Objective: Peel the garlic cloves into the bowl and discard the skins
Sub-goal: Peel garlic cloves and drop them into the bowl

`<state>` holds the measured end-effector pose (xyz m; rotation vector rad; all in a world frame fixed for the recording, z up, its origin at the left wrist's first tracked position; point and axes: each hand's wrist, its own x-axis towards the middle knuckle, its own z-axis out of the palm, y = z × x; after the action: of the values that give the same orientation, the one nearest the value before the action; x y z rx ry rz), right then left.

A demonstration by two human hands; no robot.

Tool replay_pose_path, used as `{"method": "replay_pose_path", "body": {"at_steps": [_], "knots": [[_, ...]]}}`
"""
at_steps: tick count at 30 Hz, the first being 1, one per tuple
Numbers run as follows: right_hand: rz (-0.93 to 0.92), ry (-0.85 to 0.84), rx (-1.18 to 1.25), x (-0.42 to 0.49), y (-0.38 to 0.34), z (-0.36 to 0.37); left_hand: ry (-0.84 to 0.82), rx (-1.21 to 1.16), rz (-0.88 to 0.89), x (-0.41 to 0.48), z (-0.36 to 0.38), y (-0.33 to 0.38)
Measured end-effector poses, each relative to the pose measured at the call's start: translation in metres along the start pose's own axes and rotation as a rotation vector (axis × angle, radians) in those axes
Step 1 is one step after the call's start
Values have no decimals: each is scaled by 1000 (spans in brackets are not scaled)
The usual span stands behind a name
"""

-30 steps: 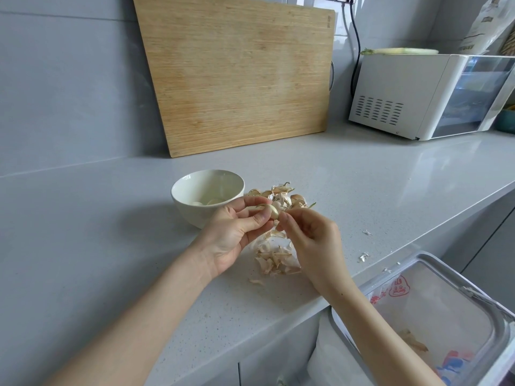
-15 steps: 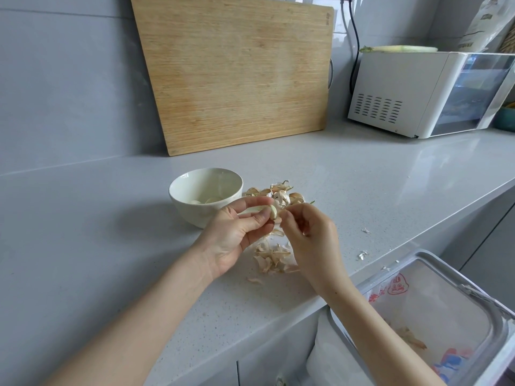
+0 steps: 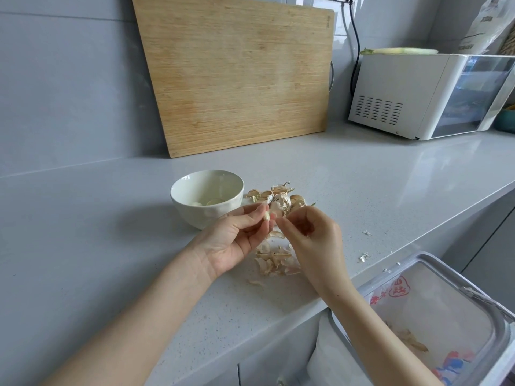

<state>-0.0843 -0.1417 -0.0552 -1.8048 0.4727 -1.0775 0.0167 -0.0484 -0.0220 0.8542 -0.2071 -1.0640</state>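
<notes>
Counter (image 3: 111,246): grey, speckled; everything below is carried on it, apart from the bin.

Cutting board (image 3: 237,76): wooden, leaned against the far wall.

Oven (image 3: 404,96): white, at far right, well apart from the work.

Bin (image 3: 434,263): lined with a bag, set below the counter's near right edge; some skins are seen inside.

Bowl (image 3: 200,215): white, left of centre; a few peeled cloves are seen at its bottom.

Left hand (image 3: 234,238): palm up, fingers curled; a clove is pinched between thumb and fingertips.

Right hand (image 3: 315,240): fingers curled, tips brought against the clove's right side; a shred of skin is judged to be nipped there, though it cannot be made out.

Heap of unpeeled garlic (image 3: 278,197): just right of the bowl, beyond the hands.

Loose skins (image 3: 276,261): scattered under and between the hands.

Clove (image 3: 267,215): held above the counter, its long axis roughly near to far. The bowl lies just left and beyond it, nearer the left hand; the bin lies to the near right, nearer the right hand.
</notes>
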Motion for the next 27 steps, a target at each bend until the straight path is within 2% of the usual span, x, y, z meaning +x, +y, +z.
{"method": "replay_pose_path", "body": {"at_steps": [8,18,22,27], "knots": [[-1,-46,70,-2,-1,-3,-21,94,33,2,-4,0],[11,-72,90,-1,-2,-1,-19,66,65,1,-3,0],[-84,-62,28,-2,-1,-2,4,92,43,3,-3,-1],[-356,44,-172,-3,6,5,38,100,44,3,-4,0]]}}
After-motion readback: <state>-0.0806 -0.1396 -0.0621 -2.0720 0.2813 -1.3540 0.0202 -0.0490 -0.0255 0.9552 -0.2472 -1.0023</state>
